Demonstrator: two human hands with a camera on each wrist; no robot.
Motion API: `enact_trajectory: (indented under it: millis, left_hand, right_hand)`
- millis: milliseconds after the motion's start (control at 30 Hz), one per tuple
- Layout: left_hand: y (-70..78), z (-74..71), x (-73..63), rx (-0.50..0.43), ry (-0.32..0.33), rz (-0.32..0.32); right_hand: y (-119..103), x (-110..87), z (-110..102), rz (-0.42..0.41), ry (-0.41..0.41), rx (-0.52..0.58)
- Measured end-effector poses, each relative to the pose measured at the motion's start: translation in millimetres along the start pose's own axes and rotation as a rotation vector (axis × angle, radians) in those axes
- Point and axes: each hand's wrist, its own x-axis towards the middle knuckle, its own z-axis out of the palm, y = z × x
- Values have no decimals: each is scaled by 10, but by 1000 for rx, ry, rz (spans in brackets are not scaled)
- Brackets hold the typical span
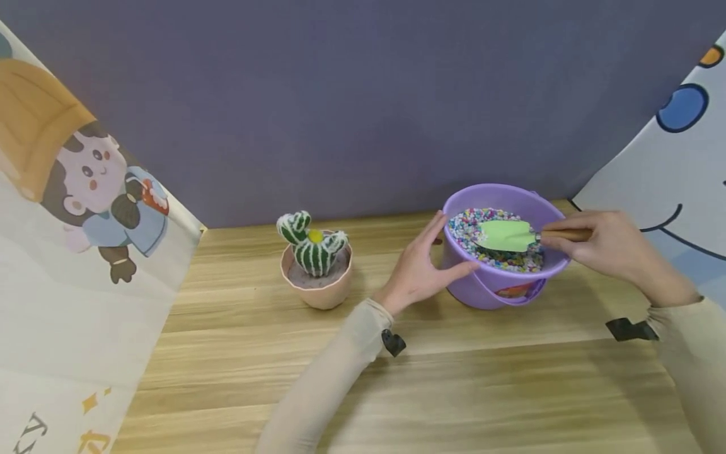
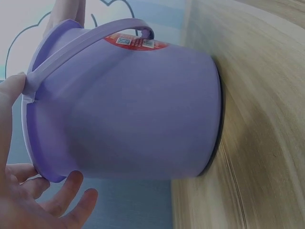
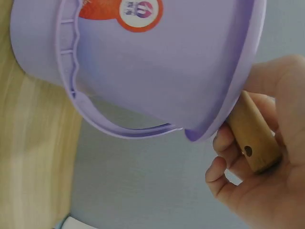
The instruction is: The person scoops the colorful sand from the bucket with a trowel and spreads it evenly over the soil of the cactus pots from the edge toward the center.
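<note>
Head view: the green trowel (image 1: 507,236) lies within the mouth of the purple bucket (image 1: 466,287), above the multicolored beads (image 1: 471,222); blade-to-bead contact cannot be determined. Its long axis runs left to right—blade tip left, wooden handle (image 3: 255,133) crossing the right rim. The right hand (image 1: 609,243) grips this handle. The left hand (image 1: 416,271) has extended fingers and thumb against the bucket's left rim. The rim encircles the blade; above it, the mouth is open. Leftward, past a gap, stands a potted cactus (image 1: 314,255). The wood-grain table (image 1: 238,372) meets a gray-blue wall (image 1: 340,113) behind.
</note>
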Motion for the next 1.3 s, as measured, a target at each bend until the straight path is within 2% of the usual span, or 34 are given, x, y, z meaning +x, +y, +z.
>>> enact_trajectory:
  millis: [167, 300, 433, 867, 1067, 1300]
  left_hand:
    - [-9, -53, 8, -2, 16, 2]
    - [-13, -62, 12, 5, 19, -3]
    - [-10, -48, 13, 5, 18, 5]
    - [-36, 14, 10, 23, 33, 28]
    - [-33, 18, 19, 47, 33, 26]
    - [12, -4, -11, 50, 34, 5]
  right_hand:
    - [21, -29, 19, 74, 34, 129]
    - [26, -53, 50, 87, 68, 206]
    - [47, -95, 55, 107, 59, 258]
    - [76, -153, 17, 143, 41, 243]
    - [85, -157, 8, 124, 66, 266]
    - [49, -172, -39, 129, 55, 273]
